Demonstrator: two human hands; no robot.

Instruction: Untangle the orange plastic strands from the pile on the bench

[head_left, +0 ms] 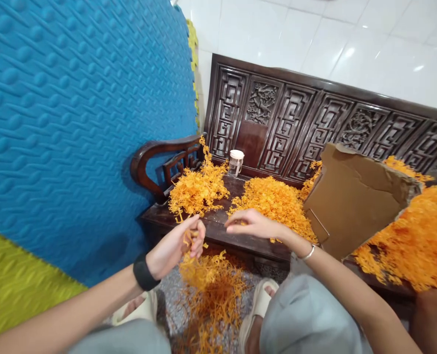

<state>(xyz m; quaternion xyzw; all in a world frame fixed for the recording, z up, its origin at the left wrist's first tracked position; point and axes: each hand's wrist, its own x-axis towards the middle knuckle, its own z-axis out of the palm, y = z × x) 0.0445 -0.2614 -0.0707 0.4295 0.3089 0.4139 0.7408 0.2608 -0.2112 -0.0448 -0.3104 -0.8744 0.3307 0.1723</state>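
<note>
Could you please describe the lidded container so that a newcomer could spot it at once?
Find the dark carved wooden bench and its curved armrest at the picture's left. Toward the backrest, behind the gap between the two orange piles nearest that armrest, stands a small container. Its white lid and see-through body set it apart from those piles.

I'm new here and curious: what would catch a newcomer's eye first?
Most likely the bright orange heaps along the dark carved bench, with another orange pile on the floor in front. Next, the blue studded mat filling the upper left, and the large brown cardboard piece at right, between orange heaps.
</note>
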